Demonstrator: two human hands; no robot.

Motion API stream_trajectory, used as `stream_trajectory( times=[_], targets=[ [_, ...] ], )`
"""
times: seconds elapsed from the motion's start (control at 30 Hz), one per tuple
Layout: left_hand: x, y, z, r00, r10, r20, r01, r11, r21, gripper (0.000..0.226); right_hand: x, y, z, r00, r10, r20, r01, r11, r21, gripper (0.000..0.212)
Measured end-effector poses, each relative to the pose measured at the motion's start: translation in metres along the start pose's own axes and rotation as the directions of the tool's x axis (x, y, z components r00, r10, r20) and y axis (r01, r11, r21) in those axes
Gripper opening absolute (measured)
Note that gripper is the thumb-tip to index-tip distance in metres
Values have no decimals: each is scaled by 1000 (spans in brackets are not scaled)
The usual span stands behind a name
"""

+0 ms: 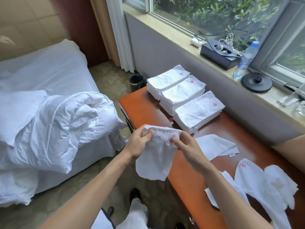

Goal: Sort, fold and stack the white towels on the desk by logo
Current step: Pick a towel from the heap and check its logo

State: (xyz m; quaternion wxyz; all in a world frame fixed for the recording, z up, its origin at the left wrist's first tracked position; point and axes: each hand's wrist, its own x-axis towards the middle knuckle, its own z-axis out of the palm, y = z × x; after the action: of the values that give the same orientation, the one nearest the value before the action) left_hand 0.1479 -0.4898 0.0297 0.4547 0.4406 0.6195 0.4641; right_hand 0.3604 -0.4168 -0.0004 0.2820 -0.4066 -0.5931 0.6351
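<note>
Logo check: the left grip and right grip pinch one towel's top edge at frame centre, above the bench's near edge, with its red logo showing. Next, probably: fold it and match it to a stack. Three folded stacks sit at upper centre. About four loose towels lie at lower right.

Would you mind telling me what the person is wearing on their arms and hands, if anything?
Nothing shows on them. The left hand and right hand are bare, with no gloves and no ring visible. The left forearm and right forearm are uncovered to the frame's edge: no sleeves, watch, bracelet or markings in view.
</note>
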Motion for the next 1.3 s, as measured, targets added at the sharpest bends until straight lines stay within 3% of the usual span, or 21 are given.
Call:
stream_trajectory(
  times=[0.2,0.47,0.63,0.93,1.1,1.3],
  targets=[
    [57,-36,-73,999,-48,-24,46,996,-74,21,68,-10,56,992,40,-118,-43,999,-24,22],
    [146,-46,-180,985,-25,-170,29,999,24,4,157,-34,138,978,58,-201,-63,998,-19,15],
    [189,-26,-211,992,84,-96,-79,995,58,41,187,-51,153,981,95,-168,-73,988,136,17],
    [264,-4,-194,994,112,5,-112,982,155,23,237,-60,111,959,127,-252,-47,953,301,27],
    [306,8,-168,979,204,20,-201,937,287,36,266,-52,70,957,78,-280,14,950,313,39],
    [376,17,-132,967,219,132,-251,912,324,24,293,-54,27,922,92,-375,19,959,282,17]
  ],
)
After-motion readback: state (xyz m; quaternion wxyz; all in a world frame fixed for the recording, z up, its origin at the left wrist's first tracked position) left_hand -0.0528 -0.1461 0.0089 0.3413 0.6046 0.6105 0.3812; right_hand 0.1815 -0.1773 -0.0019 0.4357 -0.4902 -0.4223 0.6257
